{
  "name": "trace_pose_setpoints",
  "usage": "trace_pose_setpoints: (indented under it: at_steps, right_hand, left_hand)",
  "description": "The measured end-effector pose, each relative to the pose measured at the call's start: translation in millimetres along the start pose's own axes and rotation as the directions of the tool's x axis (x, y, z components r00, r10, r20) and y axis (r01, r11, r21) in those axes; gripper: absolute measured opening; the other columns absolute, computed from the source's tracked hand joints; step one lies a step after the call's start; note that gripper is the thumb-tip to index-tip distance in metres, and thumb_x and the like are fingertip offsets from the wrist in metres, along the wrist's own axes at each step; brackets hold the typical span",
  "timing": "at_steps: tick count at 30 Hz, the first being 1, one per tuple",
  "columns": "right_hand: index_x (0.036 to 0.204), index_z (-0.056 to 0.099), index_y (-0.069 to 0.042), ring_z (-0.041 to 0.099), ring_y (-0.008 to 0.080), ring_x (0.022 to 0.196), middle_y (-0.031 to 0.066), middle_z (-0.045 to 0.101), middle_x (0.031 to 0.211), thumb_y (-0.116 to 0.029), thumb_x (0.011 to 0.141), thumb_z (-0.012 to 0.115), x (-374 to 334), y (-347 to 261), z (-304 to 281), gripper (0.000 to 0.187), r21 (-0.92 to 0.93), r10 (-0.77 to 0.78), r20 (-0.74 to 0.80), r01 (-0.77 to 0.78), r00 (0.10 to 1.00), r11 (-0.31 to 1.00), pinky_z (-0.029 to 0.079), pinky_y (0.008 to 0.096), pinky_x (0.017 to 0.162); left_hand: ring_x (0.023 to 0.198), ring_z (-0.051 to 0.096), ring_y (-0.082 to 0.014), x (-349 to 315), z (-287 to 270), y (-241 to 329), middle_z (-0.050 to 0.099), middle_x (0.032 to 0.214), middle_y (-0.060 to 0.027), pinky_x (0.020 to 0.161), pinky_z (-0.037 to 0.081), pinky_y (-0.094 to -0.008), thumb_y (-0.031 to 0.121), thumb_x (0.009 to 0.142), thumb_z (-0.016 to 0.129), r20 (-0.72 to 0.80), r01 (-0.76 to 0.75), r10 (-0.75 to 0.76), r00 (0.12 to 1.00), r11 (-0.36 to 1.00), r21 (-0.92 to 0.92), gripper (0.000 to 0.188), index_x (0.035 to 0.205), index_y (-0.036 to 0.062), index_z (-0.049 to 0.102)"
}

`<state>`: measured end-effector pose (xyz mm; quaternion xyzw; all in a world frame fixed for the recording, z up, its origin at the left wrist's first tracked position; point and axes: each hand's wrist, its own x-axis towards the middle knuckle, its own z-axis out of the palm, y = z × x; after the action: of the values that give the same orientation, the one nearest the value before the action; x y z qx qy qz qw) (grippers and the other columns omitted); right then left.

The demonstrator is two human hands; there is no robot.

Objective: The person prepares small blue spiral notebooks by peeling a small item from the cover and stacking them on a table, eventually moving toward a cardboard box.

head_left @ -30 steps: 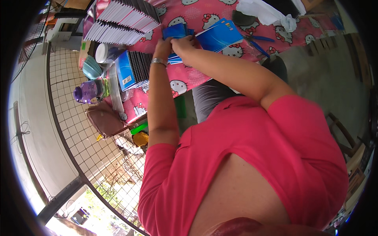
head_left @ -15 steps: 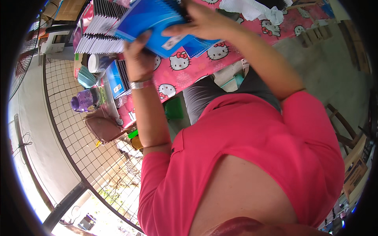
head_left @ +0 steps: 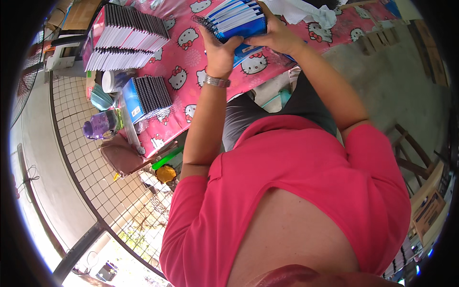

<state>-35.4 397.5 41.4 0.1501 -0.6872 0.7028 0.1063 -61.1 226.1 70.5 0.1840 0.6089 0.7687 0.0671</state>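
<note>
"Blue covers, white page edges. Where exactly is that bundle of notebooks (head_left: 235, 18)?"

"At the top of the view, out in front of the person, between both hands over the pink tablecloth (head_left: 186, 58). Whether it rests on anything, one cannot tell."

"And the grip?"

"The left hand (head_left: 220, 56) is clasped round the side with the wire coils (head_left: 213, 27), its thumb toward the near face. The right hand (head_left: 281, 37) is curled round the opposite side, thumb also in front. Both are closed on the bundle; the fingers behind it are mostly hidden."

"The edges look stepped rather than flush."

"They do, so even pressure from both palms would probably serve best. Squeezing only one side could fan the books further."

"Any worry about the coils?"

"Some. Wire loops tend to snag on each other, so the person's left fingers would do well to support them lightly, without crushing or bending them."

"What about the surroundings?"

"Low and level is the wiser way to hold it. A blue notebook (head_left: 248, 52) lies just below the hands and could be knocked. The smaller blue stack (head_left: 150, 98) and the tall black-spined stacks (head_left: 128, 39) sit apart on the left, so there is tablecloth between for the elbows to stay relaxed."
</note>
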Motion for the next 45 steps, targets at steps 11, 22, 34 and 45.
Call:
trace_pose_setpoints:
  at_steps: [11,22,34,45]
  right_hand:
    - [0.144,0.029,-0.013,0.051,0.0212,0.116,0.0109,0.054,0.122,-0.006,0.062,0.082,0,-26,-5,0.098,-0.061,0.038,-0.011,-0.039,0.999,0.997,0.042,0.0365,0.098]
    - [0.138,0.033,0.0,0.058,0.0249,0.11,0.0162,0.059,0.118,-0.017,0.064,0.086,-2,6,0,0.093,-0.32,0.007,0.08,0.019,0.997,0.947,0.047,0.0365,0.094]
    - [0.12,0.054,0.006,0.06,0.0171,0.095,0.0132,0.064,0.104,-0.028,0.08,0.079,111,-126,106,0.058,-0.221,0.021,0.374,0.067,0.927,0.973,0.049,0.0319,0.084]
    - [0.112,0.057,0.008,0.068,0.0233,0.078,0.0169,0.067,0.1,-0.028,0.07,0.081,125,-35,335,0.06,0.144,0.494,0.089,-0.502,0.865,0.853,0.056,0.0353,0.067]
  left_hand:
    - [0.094,0.058,-0.018,-8,13,1,0.055,0.104,-0.0096,0.084,0.05,-0.0307,-0.006,0.072,0.062,-0.042,-0.08,0.078,0.996,0.996,-0.032,0.058,0.122,-0.001,0.034]
    - [0.095,0.06,-0.0212,-15,-6,-15,0.055,0.107,-0.0147,0.081,0.053,-0.0331,-0.009,0.069,0.061,-0.025,-0.114,0.116,0.993,0.992,0.056,0.059,0.119,-0.0021,0.03]
    - [0.093,0.063,-0.0196,-8,-158,115,0.066,0.104,-0.0086,0.091,0.047,-0.0342,0.018,0.079,0.07,-0.197,-0.015,0.006,0.98,0.999,-0.043,0.044,0.115,-0.0018,0.057]
    - [0.08,0.068,-0.0191,-34,-320,186,0.068,0.095,-0.0091,0.073,0.057,-0.0316,0.025,0.087,0.067,-0.448,0.65,-0.58,0.68,0.76,0.001,0.032,0.109,0.0028,0.06]
